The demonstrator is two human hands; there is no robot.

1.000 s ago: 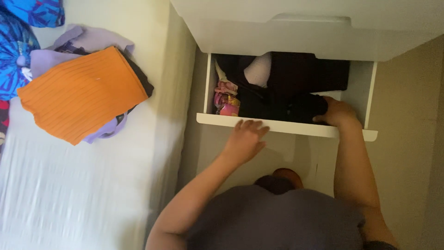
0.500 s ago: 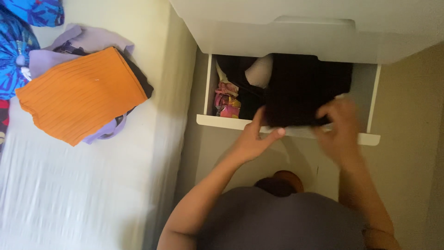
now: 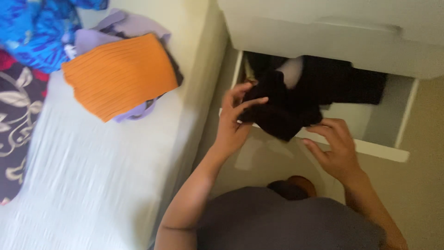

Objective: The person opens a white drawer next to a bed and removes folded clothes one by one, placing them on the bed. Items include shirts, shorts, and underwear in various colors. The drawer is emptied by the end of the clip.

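A dark folded garment [image 3: 282, 113] hangs over the front edge of an open white drawer [image 3: 370, 148]. My left hand [image 3: 233, 120] grips its left side, thumb and fingers pinched on the cloth. My right hand [image 3: 335, 148] is at the garment's lower right corner, fingers spread and touching its edge. More dark clothes [image 3: 351, 83] and a pale item [image 3: 291, 71] lie inside the drawer.
A white bed [image 3: 92, 176] lies to the left, carrying an orange ribbed top [image 3: 120, 74] on lilac and dark clothes, blue patterned fabric [image 3: 37, 32] and a dark floral cloth [image 3: 14, 115]. A closed white drawer front [image 3: 323, 41] sits above the open one.
The dark garment has been lifted out toward the drawer's front and left. My left hand went from the drawer edge to gripping it. The view swung right, so the bed looks shifted.
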